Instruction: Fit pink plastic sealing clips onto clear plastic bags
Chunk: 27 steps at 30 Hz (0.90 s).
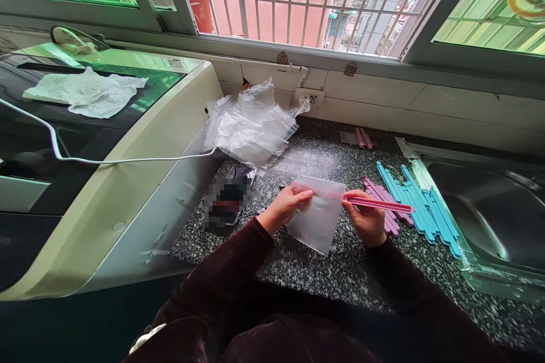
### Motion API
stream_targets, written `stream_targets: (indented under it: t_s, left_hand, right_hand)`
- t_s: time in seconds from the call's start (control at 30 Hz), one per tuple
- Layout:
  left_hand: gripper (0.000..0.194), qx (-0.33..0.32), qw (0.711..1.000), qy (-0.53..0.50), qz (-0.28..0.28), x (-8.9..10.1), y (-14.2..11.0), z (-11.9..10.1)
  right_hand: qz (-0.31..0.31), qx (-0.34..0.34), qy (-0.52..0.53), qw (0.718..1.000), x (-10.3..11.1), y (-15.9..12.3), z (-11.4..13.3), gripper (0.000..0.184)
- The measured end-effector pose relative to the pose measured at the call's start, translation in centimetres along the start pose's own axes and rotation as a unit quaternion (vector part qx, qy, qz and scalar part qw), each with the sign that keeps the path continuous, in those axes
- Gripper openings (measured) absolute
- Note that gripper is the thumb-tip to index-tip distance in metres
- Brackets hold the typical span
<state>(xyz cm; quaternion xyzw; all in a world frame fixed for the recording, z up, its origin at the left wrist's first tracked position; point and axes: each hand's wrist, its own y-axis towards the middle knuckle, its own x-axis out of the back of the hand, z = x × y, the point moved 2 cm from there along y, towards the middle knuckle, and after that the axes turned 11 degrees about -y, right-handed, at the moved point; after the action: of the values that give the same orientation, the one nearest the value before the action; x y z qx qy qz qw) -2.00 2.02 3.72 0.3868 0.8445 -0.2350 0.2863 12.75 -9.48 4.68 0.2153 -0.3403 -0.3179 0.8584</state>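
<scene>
Head view, bag [317,224] held over speckled counter [298,269], sink [481,221], barred window [293,3]

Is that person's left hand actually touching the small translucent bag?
Touching. The head view shows the left hand pinching the translucent bag near its upper left corner, the thumb lying over its face.

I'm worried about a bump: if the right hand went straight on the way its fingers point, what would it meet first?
Most likely the translucent bag held in the left hand: the right hand, gripping a pink strip, points forward and left towards the bag's right edge. Whether it touches is unclear.
</scene>
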Motion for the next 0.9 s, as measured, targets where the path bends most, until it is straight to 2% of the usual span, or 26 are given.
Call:
stream_targets:
  t_s: [0.3,0.57,0.73,0.9]
  left_hand:
    - [0.034,0.02,1.0,-0.011,0.0,0.1,0.2,0.2]
    - [0.034,0.024,0.998,-0.049,-0.027,-0.2,0.1,0.0]
    - [0.032,0.001,0.996,-0.046,-0.076,0.0,0.1,-0.3]
    - [0.032,-0.017,0.997,-0.041,-0.069,0.4,0.3,-0.1]
  right_hand:
    - [0.012,-0.014,0.005,1.0,-0.3,-0.2,-0.5,0.015]
    - [0.033,0.02,-0.051,0.998,0.5,0.4,0.1,0.015]
    - [0.003,0.077,-0.11,0.991,2.1,1.2,0.2,0.018]
    - [-0.022,0.088,-0.086,0.992,2.7,1.1,-0.1,0.017]
